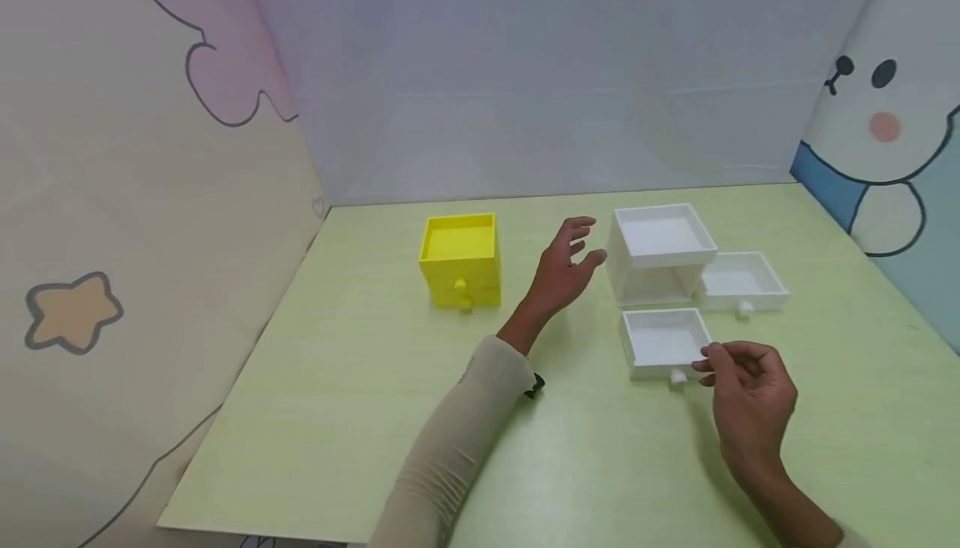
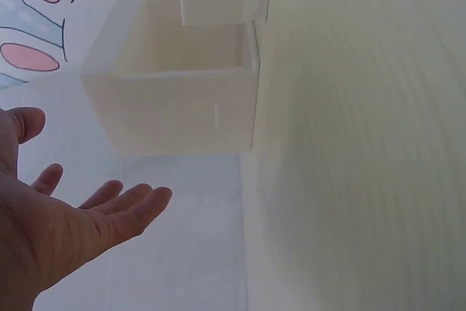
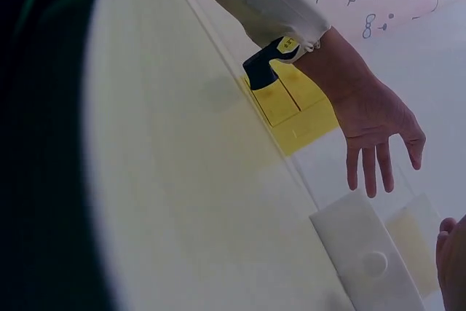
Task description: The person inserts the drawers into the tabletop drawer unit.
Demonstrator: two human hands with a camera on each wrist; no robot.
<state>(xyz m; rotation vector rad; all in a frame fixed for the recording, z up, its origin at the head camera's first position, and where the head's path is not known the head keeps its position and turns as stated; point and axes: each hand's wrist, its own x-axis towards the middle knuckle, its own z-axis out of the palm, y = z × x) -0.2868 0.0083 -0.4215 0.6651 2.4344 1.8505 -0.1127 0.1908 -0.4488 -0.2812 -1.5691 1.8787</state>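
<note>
A white cabinet (image 1: pixel 663 235) with an open, drawerless front stands at the right of the table. One white drawer (image 1: pixel 666 338) with a small knob lies in front of it, and a second white drawer (image 1: pixel 742 277) sits to its right. My left hand (image 1: pixel 566 268) is raised beside the cabinet's left wall, fingers spread and relaxed; the left wrist view shows a gap between that hand (image 2: pixel 80 216) and the cabinet (image 2: pixel 182 111). My right hand (image 1: pixel 753 398) is near the front drawer's right corner, fingers loosely bent, overlapping the corner in the head view and holding nothing visible.
A yellow cabinet (image 1: pixel 461 260) with two knobbed drawers pushed in stands left of my left hand. A pale wall (image 1: pixel 525 81) closes off the back of the table, and printed panels rise on both sides. The table's left edge runs down toward the front.
</note>
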